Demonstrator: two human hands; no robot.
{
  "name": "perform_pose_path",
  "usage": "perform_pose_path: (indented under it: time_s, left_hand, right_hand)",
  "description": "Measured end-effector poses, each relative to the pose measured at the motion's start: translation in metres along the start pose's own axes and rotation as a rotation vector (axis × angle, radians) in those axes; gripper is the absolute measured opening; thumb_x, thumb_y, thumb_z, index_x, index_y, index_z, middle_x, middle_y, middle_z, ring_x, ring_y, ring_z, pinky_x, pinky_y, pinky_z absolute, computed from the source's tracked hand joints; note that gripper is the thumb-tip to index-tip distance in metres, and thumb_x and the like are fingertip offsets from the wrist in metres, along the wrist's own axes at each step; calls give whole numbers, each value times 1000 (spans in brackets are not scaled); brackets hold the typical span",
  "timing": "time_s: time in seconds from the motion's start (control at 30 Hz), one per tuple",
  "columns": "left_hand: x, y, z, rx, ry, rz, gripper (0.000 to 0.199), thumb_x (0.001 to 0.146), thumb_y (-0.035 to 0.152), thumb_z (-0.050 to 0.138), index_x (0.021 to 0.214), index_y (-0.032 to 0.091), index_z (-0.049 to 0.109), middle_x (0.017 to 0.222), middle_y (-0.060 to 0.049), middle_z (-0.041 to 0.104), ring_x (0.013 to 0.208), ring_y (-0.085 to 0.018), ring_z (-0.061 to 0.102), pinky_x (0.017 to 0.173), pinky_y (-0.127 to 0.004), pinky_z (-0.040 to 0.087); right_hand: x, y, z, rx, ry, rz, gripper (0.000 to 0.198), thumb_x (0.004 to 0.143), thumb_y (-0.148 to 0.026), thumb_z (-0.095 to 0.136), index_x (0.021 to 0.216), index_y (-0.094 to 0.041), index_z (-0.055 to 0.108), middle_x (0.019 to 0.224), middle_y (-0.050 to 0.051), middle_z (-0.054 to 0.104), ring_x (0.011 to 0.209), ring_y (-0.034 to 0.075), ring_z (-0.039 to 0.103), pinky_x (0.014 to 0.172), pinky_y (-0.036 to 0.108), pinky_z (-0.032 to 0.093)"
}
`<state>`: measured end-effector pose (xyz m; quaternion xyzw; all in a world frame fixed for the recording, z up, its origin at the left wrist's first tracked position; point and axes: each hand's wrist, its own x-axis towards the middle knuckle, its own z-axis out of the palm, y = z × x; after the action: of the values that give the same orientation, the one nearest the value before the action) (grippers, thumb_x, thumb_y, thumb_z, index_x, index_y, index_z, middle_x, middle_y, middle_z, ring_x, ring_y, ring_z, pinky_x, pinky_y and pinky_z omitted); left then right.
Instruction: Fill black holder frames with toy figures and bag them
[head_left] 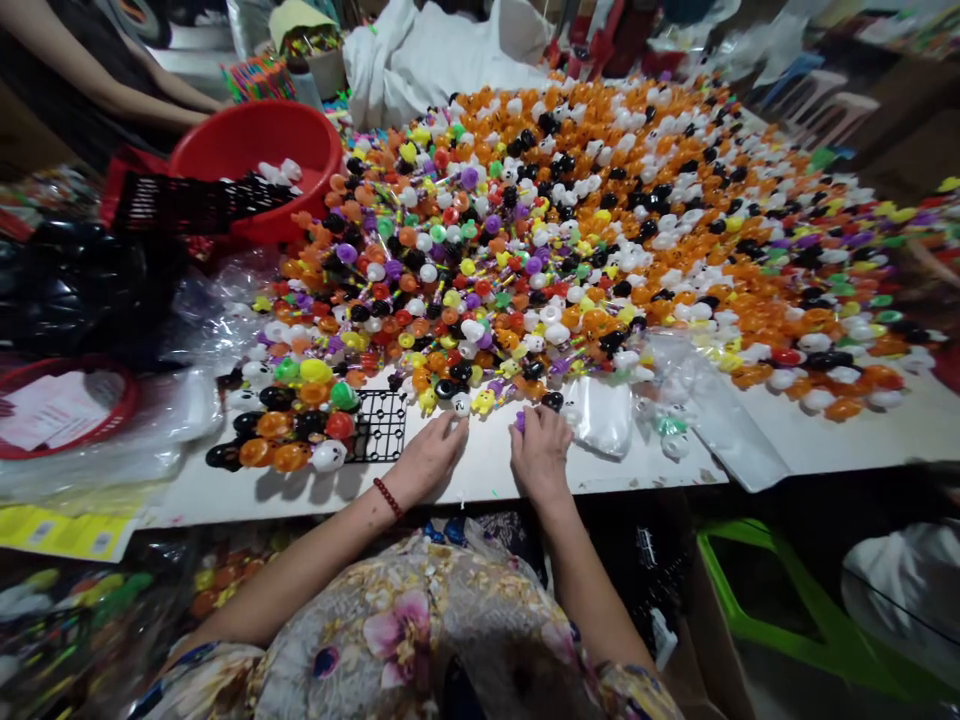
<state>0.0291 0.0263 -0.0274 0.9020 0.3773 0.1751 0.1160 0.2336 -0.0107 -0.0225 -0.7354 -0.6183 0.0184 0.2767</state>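
My left hand (435, 455), with a red bead bracelet at the wrist, is over the white tabletop (480, 470) at the near edge of a big pile of small toys. Its thumb and fingers close on a small white toy head with a dark face (460, 403). To its left lies a black plastic grid (381, 425), part of it filled with rows of orange, black, white, green and yellow toy heads (292, 425). My right hand (544, 452) has curled fingers around a small purple toy piece (520, 421). A black toy head (553, 400) touches its fingertips.
The colourful toy pile (570, 220) spreads over most of the table. Clear plastic bags (604, 415) lie right of my hands. A red basin (259, 130) with a black grid across it stands back left, near another person's arm (112, 75). A green-framed box (757, 570) stands below right.
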Motion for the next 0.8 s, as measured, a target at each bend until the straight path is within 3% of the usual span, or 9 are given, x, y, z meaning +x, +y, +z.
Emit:
perform_pose_path:
  time_s: [0.1,0.2,0.33,0.47,0.67,0.8]
  left_hand:
    - [-4,2,0,-12,47,12,44,94,15,42,138,18,39,130,-19,54,115,-27,60,96,-44,56]
    - [-8,5,-2,-25,56,21,48,96,20,43,143,17,34,136,-22,49,123,-29,56,99,-47,54]
    - [-12,7,-4,-23,42,41,45,95,18,42,140,14,36,136,-24,49,123,-30,57,99,-46,54]
    - [-17,10,-12,-30,34,75,46,93,15,44,139,14,39,138,-25,48,121,-29,57,96,-46,55]
    - [-36,10,-56,87,125,190,27,95,18,47,120,14,54,118,-18,64,106,-25,63,88,-40,58]
    - [-50,4,-96,157,271,136,28,93,17,51,121,17,56,112,-14,67,103,-23,64,88,-37,56]
  right_hand:
    - [17,5,-1,-179,80,-3,35,92,-34,56,117,-10,63,113,20,62,105,32,50,93,49,37]
    - [28,0,-1,-189,63,-56,31,96,-30,50,118,-13,64,106,17,65,98,28,53,88,42,38]
    - [37,-21,6,-177,-96,-118,33,100,-31,44,121,-15,64,94,13,68,87,24,58,80,34,41]
    - [43,-42,9,-170,-273,-54,39,98,-41,50,128,-17,61,101,14,67,88,24,63,72,30,44]
    - [28,-40,10,60,-301,-46,39,94,-29,52,130,-16,56,117,14,66,105,25,63,89,35,49]
    - [24,-36,11,141,-281,-13,53,91,-39,54,138,-16,49,123,15,65,109,27,62,92,40,49]
